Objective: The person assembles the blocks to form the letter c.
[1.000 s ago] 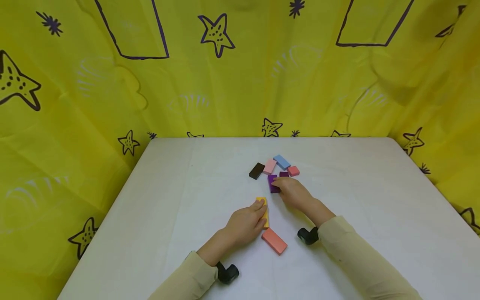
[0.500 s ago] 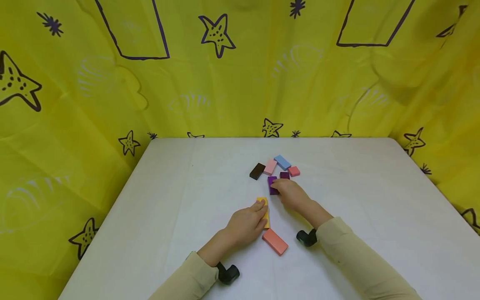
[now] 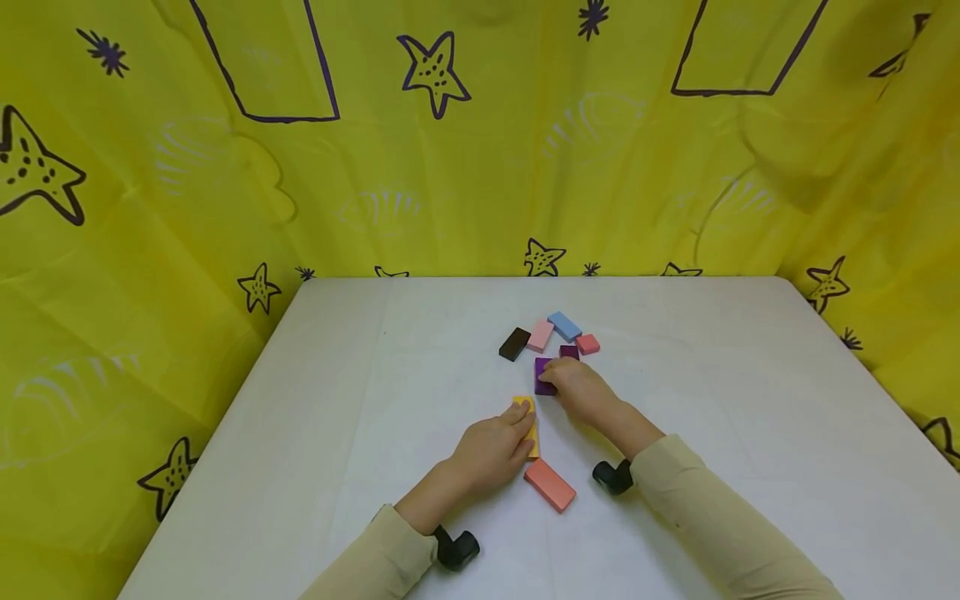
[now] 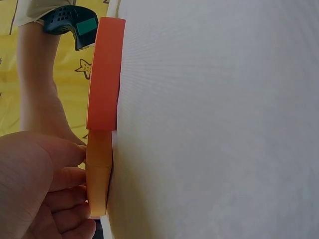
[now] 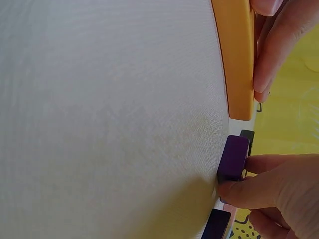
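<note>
My left hand lies over a yellow block in the middle of the white table, its fingertips resting on the block's top face. Beyond it, my right hand pinches a purple block between thumb and finger. The purple block lies on the cloth, a small gap from the yellow block's far end, its right part covered by the fingers in the head view. Near the yellow block's close end, a salmon block lies slanted.
Past the right hand sit a dark brown block, a pink block, a blue block, a small coral block and a dark plum block. A yellow curtain hangs behind the white table.
The right hand has slid the purple block a little toward the yellow block, away from the far group. The left hand, the yellow block and the salmon block have stayed in place.
</note>
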Tool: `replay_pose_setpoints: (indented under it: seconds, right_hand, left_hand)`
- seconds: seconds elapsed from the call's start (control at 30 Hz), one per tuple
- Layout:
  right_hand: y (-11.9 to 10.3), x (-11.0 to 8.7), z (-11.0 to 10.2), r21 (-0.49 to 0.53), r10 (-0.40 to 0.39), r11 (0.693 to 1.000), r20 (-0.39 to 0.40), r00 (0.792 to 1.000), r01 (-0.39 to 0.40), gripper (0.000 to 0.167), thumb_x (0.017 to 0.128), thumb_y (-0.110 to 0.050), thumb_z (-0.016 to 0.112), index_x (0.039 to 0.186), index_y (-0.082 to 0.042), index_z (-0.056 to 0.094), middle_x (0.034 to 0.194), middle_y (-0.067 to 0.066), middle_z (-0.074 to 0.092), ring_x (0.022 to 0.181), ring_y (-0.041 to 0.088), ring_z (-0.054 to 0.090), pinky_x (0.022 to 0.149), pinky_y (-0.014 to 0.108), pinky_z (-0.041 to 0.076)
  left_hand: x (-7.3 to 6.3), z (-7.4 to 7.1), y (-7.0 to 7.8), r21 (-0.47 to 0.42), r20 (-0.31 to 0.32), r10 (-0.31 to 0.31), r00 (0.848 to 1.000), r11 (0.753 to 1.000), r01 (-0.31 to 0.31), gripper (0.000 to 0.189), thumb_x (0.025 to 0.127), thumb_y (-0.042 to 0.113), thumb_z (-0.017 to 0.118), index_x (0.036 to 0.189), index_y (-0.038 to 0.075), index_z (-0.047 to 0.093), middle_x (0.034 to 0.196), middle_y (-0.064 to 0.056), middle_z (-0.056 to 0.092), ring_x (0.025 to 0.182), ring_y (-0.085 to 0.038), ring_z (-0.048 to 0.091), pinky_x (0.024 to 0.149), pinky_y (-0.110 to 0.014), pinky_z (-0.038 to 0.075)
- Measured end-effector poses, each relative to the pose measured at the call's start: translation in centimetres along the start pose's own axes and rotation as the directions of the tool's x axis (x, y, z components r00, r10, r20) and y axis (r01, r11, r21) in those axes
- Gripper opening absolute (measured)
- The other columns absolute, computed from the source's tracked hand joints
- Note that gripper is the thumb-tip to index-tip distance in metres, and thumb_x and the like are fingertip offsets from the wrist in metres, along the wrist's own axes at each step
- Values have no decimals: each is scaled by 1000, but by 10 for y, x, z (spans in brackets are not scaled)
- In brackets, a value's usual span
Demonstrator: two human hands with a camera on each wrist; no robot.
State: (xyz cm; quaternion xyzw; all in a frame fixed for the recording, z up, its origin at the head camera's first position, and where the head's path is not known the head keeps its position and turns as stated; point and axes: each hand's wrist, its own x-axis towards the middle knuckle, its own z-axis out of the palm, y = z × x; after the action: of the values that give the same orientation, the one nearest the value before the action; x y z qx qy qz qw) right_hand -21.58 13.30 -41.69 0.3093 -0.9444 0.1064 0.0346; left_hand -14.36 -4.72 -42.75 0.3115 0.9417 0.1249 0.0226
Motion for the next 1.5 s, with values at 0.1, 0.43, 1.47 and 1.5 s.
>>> replay_pose_setpoints:
  seconds: [0.1,0.43,1.47,1.5]
  right_hand:
    - [0,1,0,17,1,1000,8,1000,-1,25,79,3,67,104,3,68,110,17,62,104,32,57,89,41,45]
    - [-3,1,0,43,-21,999,8,1000,21,25,80,3,66,105,2,68,106,16,64,104,30,58,89,40,45]
    - [-11,1,9,-40,-42,998,-104,994,38,26,76,0,72,101,3,68,101,16,65,97,30,59,87,39,46]
    - [-11,1,9,-41,-45,998,-106,993,41,25,76,0,72,101,3,68,101,16,65,97,30,59,87,39,46]
  left_hand:
    - [0,0,0,2,5,-3,1000,1000,3,44,96,27,48,133,3,48,139,-8,42,126,-16,38,97,-32,38]
    - [0,0,0,-6,6,-2,1000,1000,2,44,96,26,47,133,3,48,139,-7,42,127,-15,37,97,-31,38]
    - [0,2,-3,-25,-24,18,1000,1000,-19,44,95,26,48,133,4,49,138,-7,43,126,-16,40,94,-33,41]
    - [0,3,-3,-25,-22,18,1000,1000,-18,44,95,26,48,133,4,49,138,-7,43,126,-16,39,94,-33,41]
